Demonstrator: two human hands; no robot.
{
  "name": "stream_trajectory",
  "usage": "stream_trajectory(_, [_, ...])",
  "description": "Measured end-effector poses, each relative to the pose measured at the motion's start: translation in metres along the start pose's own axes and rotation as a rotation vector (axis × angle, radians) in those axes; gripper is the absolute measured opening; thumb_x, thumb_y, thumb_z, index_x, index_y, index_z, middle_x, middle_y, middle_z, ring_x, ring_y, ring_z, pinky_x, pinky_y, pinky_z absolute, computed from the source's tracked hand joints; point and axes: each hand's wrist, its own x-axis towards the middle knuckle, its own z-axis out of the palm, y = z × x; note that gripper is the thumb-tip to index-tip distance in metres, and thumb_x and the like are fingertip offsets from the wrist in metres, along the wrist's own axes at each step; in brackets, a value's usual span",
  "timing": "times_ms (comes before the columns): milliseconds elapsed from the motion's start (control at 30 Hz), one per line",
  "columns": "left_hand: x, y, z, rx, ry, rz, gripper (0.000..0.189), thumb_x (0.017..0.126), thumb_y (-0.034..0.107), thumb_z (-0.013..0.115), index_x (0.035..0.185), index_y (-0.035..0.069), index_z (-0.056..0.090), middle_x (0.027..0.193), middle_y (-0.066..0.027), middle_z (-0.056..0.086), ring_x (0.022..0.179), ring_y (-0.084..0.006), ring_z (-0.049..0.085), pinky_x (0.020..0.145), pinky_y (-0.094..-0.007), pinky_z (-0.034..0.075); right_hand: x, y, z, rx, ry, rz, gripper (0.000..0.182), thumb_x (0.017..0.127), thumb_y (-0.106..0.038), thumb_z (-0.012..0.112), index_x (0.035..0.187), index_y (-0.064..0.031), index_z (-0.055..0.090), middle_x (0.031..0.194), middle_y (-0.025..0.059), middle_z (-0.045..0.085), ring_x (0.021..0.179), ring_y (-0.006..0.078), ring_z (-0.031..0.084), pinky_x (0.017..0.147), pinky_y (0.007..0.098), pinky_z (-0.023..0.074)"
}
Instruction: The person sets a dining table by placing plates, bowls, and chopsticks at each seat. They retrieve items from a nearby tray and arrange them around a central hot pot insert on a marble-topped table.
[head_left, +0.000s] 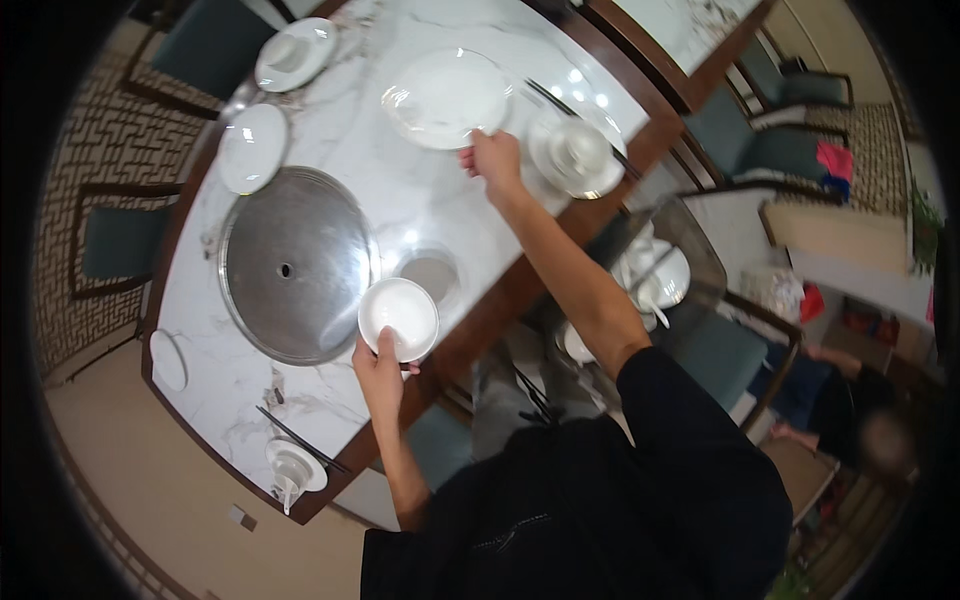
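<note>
My left hand (382, 367) holds a small white bowl (405, 311) above the near part of the marble-topped table (330, 127), thumb on its inside. Out over the table, my right hand (495, 157) is at the near rim of a large white plate (446, 90). Its fingers are curled; whether they grip the rim is unclear. Right of that hand sits a place setting (577, 150) of stacked white dishes, with dark chopsticks (553, 97) beside it. A round metal cover (300, 300) with a small central hole is set into the tabletop left of the bowl.
White plates (253, 148) line the table's far-left side. A cup with a spoon (291, 480) stands by chopsticks at the lower-left corner. A grey tub (694, 232) of white dishes is beside my right arm. Chairs (720, 356) surround the table; a person (825, 405) is at right.
</note>
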Motion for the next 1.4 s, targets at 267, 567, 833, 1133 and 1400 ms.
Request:
stream_trajectory(267, [-0.109, -0.021, 0.117, 0.308, -0.368, -0.174, 0.03, 0.104, 0.018, 0.048, 0.124, -0.004, 0.057, 0.074, -0.0093, 0.065, 0.049, -0.0116, 0.058, 0.042, -0.0272, 0.045, -0.27, -0.026, -0.198, 0.13, 0.071, 0.168, 0.023, 0.101, -0.025, 0.058, 0.103, -0.0031, 0.065, 0.061, 0.0001, 0.056, 0.044, 0.0065, 0.045, 0.038, 0.0209, 0.0281])
stream_trajectory(567, [-0.11, -0.118, 0.276, 0.798, -0.532, 0.193, 0.033, 0.095, 0.013, 0.05, 0.119, -0.009, 0.054, 0.083, -0.0334, 0.066, 0.083, -0.0535, 0.063, 0.078, -0.0593, 0.05, -0.283, 0.135, -0.443, 0.114, 0.693, 0.256, 0.024, 0.099, -0.026, 0.062, 0.082, -0.0102, 0.055, 0.062, -0.0001, 0.057, 0.046, 0.0078, 0.047, 0.04, 0.0231, 0.0329])
stream_trajectory(833, [-0.093, -0.201, 0.348, 0.894, -0.495, 0.039, 0.036, 0.091, 0.009, 0.048, 0.12, -0.013, 0.048, 0.094, -0.036, 0.066, 0.091, -0.0519, 0.065, 0.084, -0.056, 0.052, -0.195, 0.185, -0.494, 0.297, 0.684, 0.421, 0.02, 0.102, -0.023, 0.057, 0.087, -0.0092, 0.055, 0.066, 0.0002, 0.054, 0.052, 0.0106, 0.046, 0.045, 0.0257, 0.0354])
stream_trajectory(1133, [-0.057, -0.244, 0.355, 1.054, -0.465, 0.007, 0.036, 0.09, 0.01, 0.053, 0.121, -0.009, 0.05, 0.098, -0.0292, 0.07, 0.092, -0.045, 0.069, 0.083, -0.0523, 0.056, -0.152, 0.224, -0.495, 0.33, 0.654, 0.43, 0.022, 0.103, -0.026, 0.056, 0.087, -0.0113, 0.054, 0.068, -0.0001, 0.054, 0.056, 0.0118, 0.048, 0.049, 0.0266, 0.0392])
stream_trajectory(1400, [-0.022, -0.293, 0.354, 1.066, -0.471, 0.203, 0.031, 0.088, 0.009, 0.054, 0.115, -0.005, 0.061, 0.103, -0.0253, 0.071, 0.093, -0.0382, 0.071, 0.083, -0.0441, 0.058, -0.134, 0.218, -0.502, 0.398, 0.462, 0.564, 0.031, 0.101, -0.04, 0.057, 0.093, -0.0103, 0.06, 0.075, 0.0014, 0.062, 0.064, 0.0127, 0.056, 0.057, 0.027, 0.0459])
